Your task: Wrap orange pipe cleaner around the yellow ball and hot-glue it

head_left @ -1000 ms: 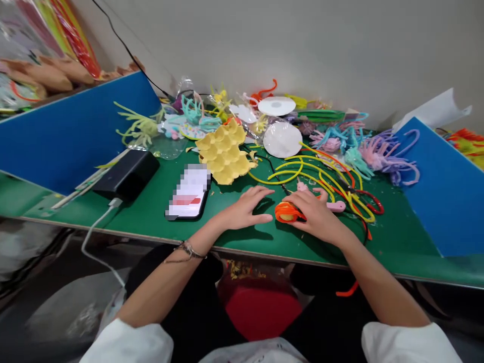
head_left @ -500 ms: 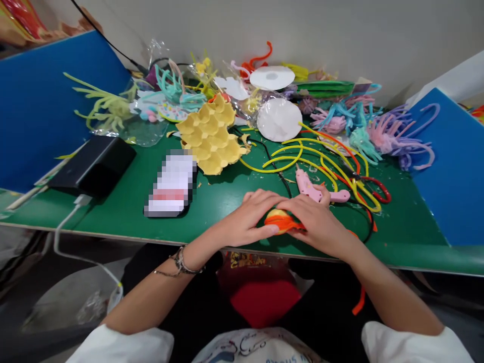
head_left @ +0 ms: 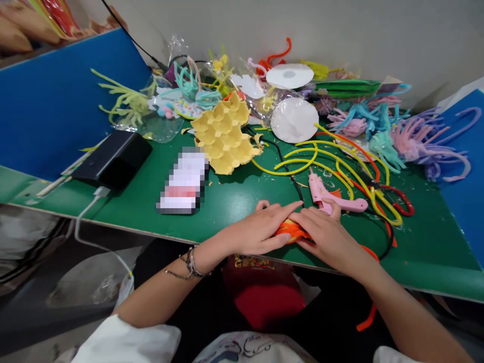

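Note:
My left hand (head_left: 264, 229) and my right hand (head_left: 327, 239) close in on a small rounded piece (head_left: 291, 232) at the table's front edge. Its yellow base is partly covered by fuzzy orange pipe cleaner, and the fingers hide much of it. The left thumb presses its near side while the right fingers grip its right end. An orange pipe cleaner tail (head_left: 366, 317) hangs below the table edge by my right wrist. Just beyond the right hand lies a pink glue gun (head_left: 319, 189), its nozzle pointing away.
A torn yellow egg carton (head_left: 225, 133), a blurred phone (head_left: 185, 179) and a black box (head_left: 113, 159) lie leftward. Yellow pipe cleaners (head_left: 325, 157) and red-handled scissors (head_left: 406, 201) are right. White discs (head_left: 295, 120) and pipe cleaner tufts (head_left: 410, 138) line the back, between blue panels (head_left: 68, 96).
The whole scene has shifted rightward in view as the camera turned. Both hands stay on the piece; less of its yellow shows between the fingers, and more orange.

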Demonstrator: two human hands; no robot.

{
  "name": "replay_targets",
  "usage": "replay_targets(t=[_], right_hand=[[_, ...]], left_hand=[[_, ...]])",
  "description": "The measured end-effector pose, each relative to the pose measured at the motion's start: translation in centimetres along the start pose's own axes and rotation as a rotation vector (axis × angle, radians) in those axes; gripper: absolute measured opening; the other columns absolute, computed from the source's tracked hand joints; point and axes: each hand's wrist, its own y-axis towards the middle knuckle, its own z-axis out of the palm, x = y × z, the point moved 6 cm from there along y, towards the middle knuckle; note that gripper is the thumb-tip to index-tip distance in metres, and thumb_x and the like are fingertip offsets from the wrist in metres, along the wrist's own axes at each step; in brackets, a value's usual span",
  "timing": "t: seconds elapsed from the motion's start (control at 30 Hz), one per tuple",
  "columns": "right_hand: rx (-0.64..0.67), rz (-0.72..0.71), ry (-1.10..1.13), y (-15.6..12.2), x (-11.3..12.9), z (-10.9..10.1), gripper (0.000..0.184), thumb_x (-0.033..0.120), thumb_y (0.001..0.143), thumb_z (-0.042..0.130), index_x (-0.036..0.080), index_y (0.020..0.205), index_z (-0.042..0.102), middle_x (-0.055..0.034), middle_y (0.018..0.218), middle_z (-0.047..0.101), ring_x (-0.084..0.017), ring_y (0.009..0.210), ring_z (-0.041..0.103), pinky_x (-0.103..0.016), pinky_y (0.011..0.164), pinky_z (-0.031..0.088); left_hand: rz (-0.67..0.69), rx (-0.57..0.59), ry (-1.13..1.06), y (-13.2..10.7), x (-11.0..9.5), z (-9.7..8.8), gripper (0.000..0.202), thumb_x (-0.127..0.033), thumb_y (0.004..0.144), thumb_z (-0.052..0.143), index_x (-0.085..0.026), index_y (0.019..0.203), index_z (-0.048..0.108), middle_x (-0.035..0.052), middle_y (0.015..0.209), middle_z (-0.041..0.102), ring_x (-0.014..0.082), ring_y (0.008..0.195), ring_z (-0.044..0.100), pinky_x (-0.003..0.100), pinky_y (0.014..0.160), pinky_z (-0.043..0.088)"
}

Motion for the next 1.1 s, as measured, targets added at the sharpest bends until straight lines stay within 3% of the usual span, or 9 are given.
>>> replay_targets(t=[0.37, 0.5, 0.63, 0.7, 0.83, 0.97, 1.1], right_hand=[[-0.025, 0.016, -0.061, 0.0, 0.2, 0.4, 0.025, 0.016, 0.092, 0.049, 0.018, 0.117, 0.051, -0.0066, 0.096, 0.071, -0.023, 0.087, 0.064, -0.042, 0.093, 0.028], [-0.054, 0.021, -0.039, 0.1, -0.1, 0.1, 0.035, 0.021, 0.094, 0.051, 0.014, 0.128, 0.046, -0.0059, 0.091, 0.072, -0.021, 0.082, 0.067, -0.044, 0.095, 0.036], [-0.129, 0.023, 0.036, 0.0, -0.5, -1.2, 0.041, 0.026, 0.096, 0.05, 0.013, 0.135, 0.044, -0.0059, 0.089, 0.073, -0.018, 0.075, 0.068, -0.031, 0.071, 0.049], [-0.175, 0.025, 0.089, -0.2, -0.5, -1.7, 0.033, 0.026, 0.097, 0.05, 0.016, 0.129, 0.05, -0.0043, 0.088, 0.072, -0.015, 0.073, 0.068, -0.026, 0.062, 0.049], [-0.26, -0.008, 0.171, -0.3, -0.2, -2.3, 0.01, 0.02, 0.096, 0.054, 0.02, 0.102, 0.063, -0.0009, 0.081, 0.073, -0.011, 0.07, 0.068, -0.021, 0.066, 0.051], [-0.318, 0.009, 0.186, 0.0, 0.1, -2.5, 0.01, 0.019, 0.095, 0.056, 0.02, 0.089, 0.064, -0.0002, 0.075, 0.073, -0.011, 0.066, 0.067, -0.021, 0.064, 0.051], [-0.351, 0.033, 0.213, 0.2, 0.4, -2.7, 0.01, 0.019, 0.094, 0.056, 0.02, 0.088, 0.064, -0.001, 0.077, 0.074, -0.011, 0.068, 0.069, -0.02, 0.065, 0.052]], left_hand=[[0.012, -0.054, 0.02, 0.1, 0.1, -0.2, 0.066, -0.037, 0.09, 0.031, -0.009, 0.149, 0.026, 0.0198, 0.125, 0.064, 0.0298, 0.103, 0.057, 0.048, 0.096, 0.033], [-0.051, -0.069, 0.038, 0.1, 0.3, -0.6, 0.066, -0.032, 0.089, 0.033, -0.009, 0.15, 0.024, 0.0193, 0.126, 0.064, 0.0303, 0.106, 0.058, 0.048, 0.098, 0.032], [-0.093, -0.1, 0.012, -0.2, 0.4, -1.0, 0.063, -0.03, 0.089, 0.032, -0.01, 0.149, 0.025, 0.0146, 0.113, 0.068, 0.0277, 0.105, 0.06, 0.046, 0.1, 0.031], [-0.089, -0.111, -0.019, -0.3, 0.3, -1.1, 0.06, -0.03, 0.09, 0.03, -0.011, 0.148, 0.028, 0.0131, 0.111, 0.068, 0.0255, 0.101, 0.061, 0.044, 0.098, 0.031], [-0.096, -0.105, -0.105, -0.4, 0.2, -1.1, 0.05, -0.027, 0.091, 0.026, -0.015, 0.139, 0.037, 0.0103, 0.111, 0.069, 0.0227, 0.098, 0.062, 0.042, 0.098, 0.032], [-0.085, -0.118, -0.13, -0.4, -0.1, -1.3, 0.042, -0.026, 0.091, 0.026, -0.018, 0.13, 0.041, 0.0075, 0.109, 0.069, 0.0202, 0.093, 0.061, 0.041, 0.101, 0.031], [-0.073, -0.145, -0.183, -0.6, -0.3, -1.6, 0.039, -0.027, 0.094, 0.024, -0.016, 0.127, 0.043, 0.0087, 0.111, 0.068, 0.0199, 0.093, 0.057, 0.041, 0.1, 0.035]])
